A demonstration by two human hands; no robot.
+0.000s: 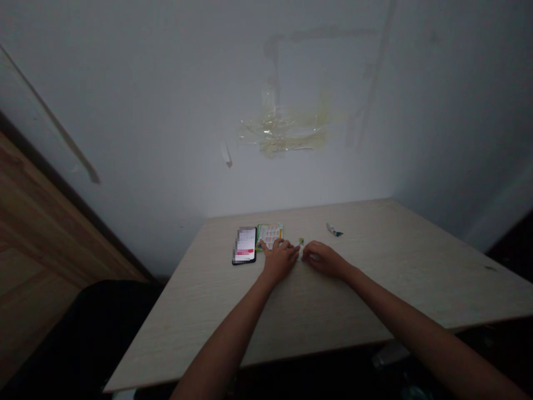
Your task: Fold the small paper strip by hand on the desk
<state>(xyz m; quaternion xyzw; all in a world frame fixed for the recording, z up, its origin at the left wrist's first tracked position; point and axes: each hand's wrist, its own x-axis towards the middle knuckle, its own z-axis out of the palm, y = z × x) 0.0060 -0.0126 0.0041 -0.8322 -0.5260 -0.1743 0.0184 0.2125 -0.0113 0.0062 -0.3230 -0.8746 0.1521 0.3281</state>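
Observation:
On the table, my left hand (281, 258) lies with its fingers spread, some of them over the lower edge of a printed green-and-white card or leaflet (270, 233). A small white-and-green piece (301, 242), perhaps paper or a wrapper, sits between my two hands. My right hand (323, 258) is closed, thumb and fingers curled together at the right side of that piece. Its fingertips seem to pinch the piece's edge, though the exact contact is too small to see. Left of the card is a smartphone (245, 245) with its screen lit and partly blurred.
A crumpled small wrapper (334, 229) lies on the pale wooden table (200, 311), beyond my right hand. The table's back edge meets a white wall (166, 111) with clear tape (283, 132) stuck on it. A dark chair-like shape (95, 328) stands at the left.

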